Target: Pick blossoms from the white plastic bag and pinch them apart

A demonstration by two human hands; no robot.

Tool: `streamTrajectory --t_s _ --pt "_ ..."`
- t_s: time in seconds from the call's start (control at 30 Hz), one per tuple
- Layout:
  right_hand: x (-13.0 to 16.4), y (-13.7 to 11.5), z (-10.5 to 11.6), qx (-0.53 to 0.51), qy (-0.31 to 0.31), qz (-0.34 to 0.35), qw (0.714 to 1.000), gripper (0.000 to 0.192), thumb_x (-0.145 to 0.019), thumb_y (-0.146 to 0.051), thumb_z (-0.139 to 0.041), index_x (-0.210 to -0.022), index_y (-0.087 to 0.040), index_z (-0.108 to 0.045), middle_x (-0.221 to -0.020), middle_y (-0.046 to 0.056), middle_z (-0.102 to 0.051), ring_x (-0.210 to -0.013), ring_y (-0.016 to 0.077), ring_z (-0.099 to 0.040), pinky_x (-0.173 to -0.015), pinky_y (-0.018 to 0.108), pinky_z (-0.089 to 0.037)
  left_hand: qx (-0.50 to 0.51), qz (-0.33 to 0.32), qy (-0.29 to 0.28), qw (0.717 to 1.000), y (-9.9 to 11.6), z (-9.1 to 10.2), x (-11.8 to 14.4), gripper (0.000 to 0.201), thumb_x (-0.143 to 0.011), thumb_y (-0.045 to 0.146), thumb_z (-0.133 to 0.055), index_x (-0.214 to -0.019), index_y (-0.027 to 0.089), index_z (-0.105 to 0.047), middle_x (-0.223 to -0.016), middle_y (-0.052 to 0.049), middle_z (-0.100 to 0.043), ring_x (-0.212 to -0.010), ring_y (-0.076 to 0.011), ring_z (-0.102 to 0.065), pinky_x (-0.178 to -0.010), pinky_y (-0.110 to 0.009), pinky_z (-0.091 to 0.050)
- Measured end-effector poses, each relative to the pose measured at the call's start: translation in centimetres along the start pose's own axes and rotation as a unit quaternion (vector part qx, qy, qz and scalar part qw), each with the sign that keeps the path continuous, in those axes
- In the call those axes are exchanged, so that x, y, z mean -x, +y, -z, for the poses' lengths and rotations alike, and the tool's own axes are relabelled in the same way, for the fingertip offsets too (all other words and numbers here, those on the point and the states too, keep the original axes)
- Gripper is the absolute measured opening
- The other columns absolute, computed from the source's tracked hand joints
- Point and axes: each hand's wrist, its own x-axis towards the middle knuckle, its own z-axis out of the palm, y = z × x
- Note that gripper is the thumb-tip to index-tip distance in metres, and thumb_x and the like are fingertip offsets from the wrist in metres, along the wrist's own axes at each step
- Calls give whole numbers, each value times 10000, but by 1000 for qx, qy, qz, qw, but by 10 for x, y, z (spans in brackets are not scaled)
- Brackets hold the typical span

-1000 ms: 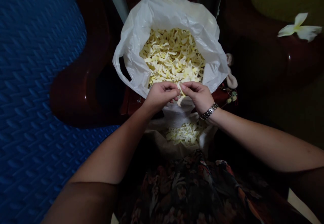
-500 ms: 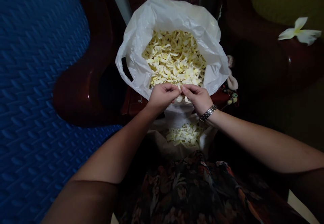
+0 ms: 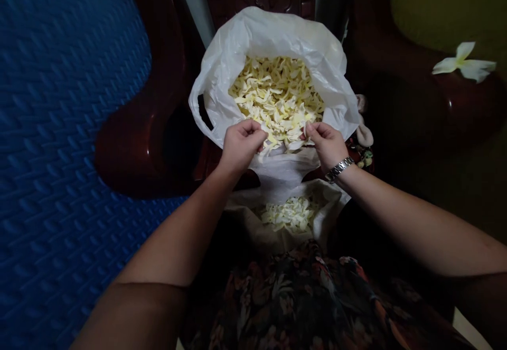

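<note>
The two hands have moved apart since the earlier frame, when they pinched one petal together. Now the left hand and right hand each have a narrow grip on petals at the bag mouth, mid-frame, petals just above both.

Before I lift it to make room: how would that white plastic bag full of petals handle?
The white plastic bag looks thin and crumpled, so it would likely sag rather than hold shape. Its fill of petals is loose and small, so probably light for its bulk. The mouth gapes wide, so tilting may spill petals; the loop handle seems the safer grip.
</note>
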Motion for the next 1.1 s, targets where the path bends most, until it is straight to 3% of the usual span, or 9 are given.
streamTrajectory --t_s 0.13,0.17,0.27,0.37,0.43,0.6,1.1 --pt "9 -18 8 40 -223 -59 972 410 -683 -600 -834 -795 -209 -786 -807 28 -753 -760 177 -647 -768 328 -506 14 -16 17 1000 6 13 -6 112 -661 160 -588 -585 190 -511 -510 48 -469 -489 -76 -422 -492 -213 -345" --pt "11 -20 8 35 -246 -63 967 384 -710 -575 -825 -854 -219 -807 -882 38 -777 -822 189 -673 -807 336 -516 12 -10 9 1000 7 14 -5 121 -665 153 -587 -580 189 -509 -517 46 -469 -494 -76 -420 -497 -211 -352" --pt "16 -23 4 -15 -188 -39 981 344 -773 -535 -787 -960 -249 -821 -978 41 -791 -916 197 -694 -880 347 -530 6 29 -47 998 9 11 -1 147 -685 150 -619 -573 178 -528 -524 36 -512 -493 -70 -432 -498 -203 -359" --pt "19 -20 -4 -47 -88 -16 995 330 -736 -514 -827 -937 -254 -815 -901 24 -781 -830 175 -680 -854 356 -550 3 62 -106 992 9 1 6 137 -717 183 -672 -615 164 -582 -524 30 -555 -481 -66 -462 -496 -197 -372" --pt "22 -17 -10 -55 -63 -15 996 327 -702 -504 -856 -905 -252 -812 -874 16 -779 -802 167 -675 -851 363 -557 -3 67 -125 990 9 -6 11 127 -730 199 -693 -642 154 -613 -529 32 -564 -479 -64 -480 -496 -192 -380" --pt "29 -9 -16 -56 -51 -36 996 334 -632 -493 -897 -831 -239 -813 -903 31 -797 -852 183 -696 -898 383 -553 2 59 -156 986 8 -15 15 121 -743 214 -712 -668 142 -651 -553 33 -583 -488 -62 -516 -498 -184 -398" --pt "25 -6 -14 -40 -51 -27 998 384 -642 -535 -884 -835 -216 -793 -880 33 -790 -852 190 -696 -853 366 -556 -11 44 -180 983 8 -12 13 60 -731 176 -663 -741 126 -696 -562 22 -632 -510 -67 -551 -525 -184 -420"
